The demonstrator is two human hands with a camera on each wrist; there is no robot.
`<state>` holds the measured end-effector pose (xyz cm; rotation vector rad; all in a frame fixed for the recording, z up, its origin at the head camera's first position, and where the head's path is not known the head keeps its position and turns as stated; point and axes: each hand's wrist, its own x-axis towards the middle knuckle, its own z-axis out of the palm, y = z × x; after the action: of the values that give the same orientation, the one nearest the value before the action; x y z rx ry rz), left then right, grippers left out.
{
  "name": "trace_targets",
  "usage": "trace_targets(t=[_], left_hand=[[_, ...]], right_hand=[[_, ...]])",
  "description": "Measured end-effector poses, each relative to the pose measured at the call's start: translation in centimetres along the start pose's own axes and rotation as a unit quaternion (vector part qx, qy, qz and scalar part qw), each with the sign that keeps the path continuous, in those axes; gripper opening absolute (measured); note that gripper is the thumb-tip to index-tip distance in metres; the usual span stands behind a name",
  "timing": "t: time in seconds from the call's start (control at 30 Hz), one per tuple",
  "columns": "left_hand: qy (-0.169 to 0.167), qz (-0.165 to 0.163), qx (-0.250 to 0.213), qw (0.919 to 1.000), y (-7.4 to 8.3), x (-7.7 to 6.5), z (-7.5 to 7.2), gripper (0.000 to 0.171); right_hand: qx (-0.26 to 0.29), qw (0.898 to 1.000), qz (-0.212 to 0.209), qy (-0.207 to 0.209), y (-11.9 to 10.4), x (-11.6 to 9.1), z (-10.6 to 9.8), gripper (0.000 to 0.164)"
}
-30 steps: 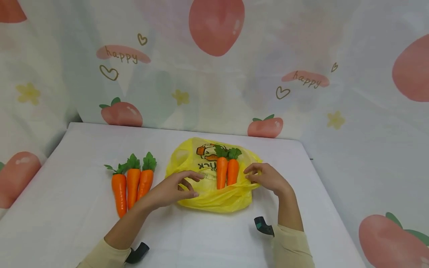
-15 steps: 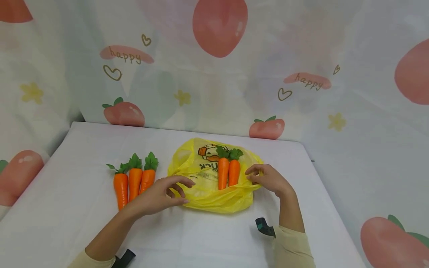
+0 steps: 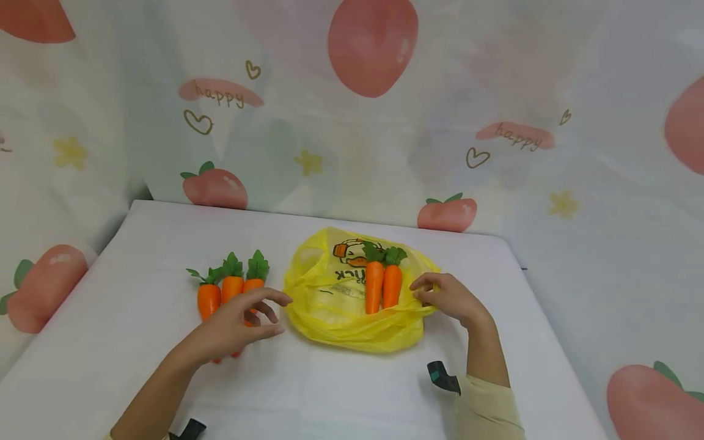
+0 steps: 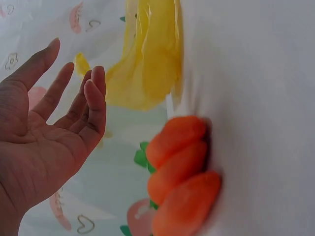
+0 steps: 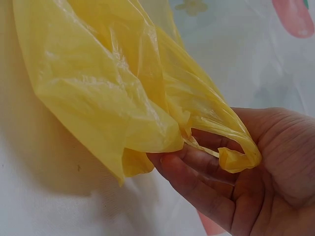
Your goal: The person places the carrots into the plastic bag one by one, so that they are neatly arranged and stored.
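A yellow plastic bag (image 3: pixel 316 299) with a printed duck lies with its mouth facing up in the middle of the table. Two orange carrots with green leafy tops, one of them this carrot (image 3: pixel 374 287), lie side by side in its opening. My right hand (image 3: pixel 453 297) grips the bag's right edge; in the right wrist view a handle loop (image 5: pixel 238 160) passes round the thumb side. To the left, three more carrots (image 3: pixel 208 300) lie together, partly hidden by my left hand (image 3: pixel 231 327). That hand holds nothing, its fingers spread and loosely bent above them.
A white cloth covers the table (image 3: pixel 330 391). Behind it hangs a fruit-patterned backdrop (image 3: pixel 352 153), which also runs along both sides. A black wrist-worn piece (image 3: pixel 442 377) sticks out by the right sleeve, and a similar black piece (image 3: pixel 189 429) shows near the left forearm.
My left hand has drawn back leftward from the bag to above the three carrots. My right hand stays at the bag's right edge. The head view has shifted slightly.
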<state>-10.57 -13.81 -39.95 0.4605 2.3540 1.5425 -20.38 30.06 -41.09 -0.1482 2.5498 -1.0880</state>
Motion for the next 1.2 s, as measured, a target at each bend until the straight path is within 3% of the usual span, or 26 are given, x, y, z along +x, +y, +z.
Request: trace_targets(t=[0.2, 0.47, 0.63, 1.0, 1.2], left_hand=[[0.047, -0.049, 0.008, 0.9977, -1.1, -1.5, -1.8, 0.044], [0.093, -0.076, 0.025, 0.9924, -2.3, -3.1, -4.3, 0.052], [0.120, -0.080, 0.058, 0.9878, -2.6, -3.7, -5.1, 0.052], [0.145, -0.124, 0.069, 0.9792, -3.8, -4.5, -6.3, 0.059], [0.139, -0.137, 0.047, 0.9796, -4.6, -4.6, -6.7, 0.060]], right_hand=[[0.001, 1.000, -0.010, -0.002, 0.3, 0.0, -0.2, 0.018], [-0.002, 1.000, -0.006, -0.002, 0.5, 0.2, -0.1, 0.017], [-0.001, 1.000, -0.003, -0.003, 0.6, 0.1, -0.1, 0.018], [0.000, 1.000, -0.003, -0.005, 0.7, 0.1, -0.3, 0.018], [0.003, 1.000, -0.003, -0.007, 0.6, 0.1, -0.3, 0.018]])
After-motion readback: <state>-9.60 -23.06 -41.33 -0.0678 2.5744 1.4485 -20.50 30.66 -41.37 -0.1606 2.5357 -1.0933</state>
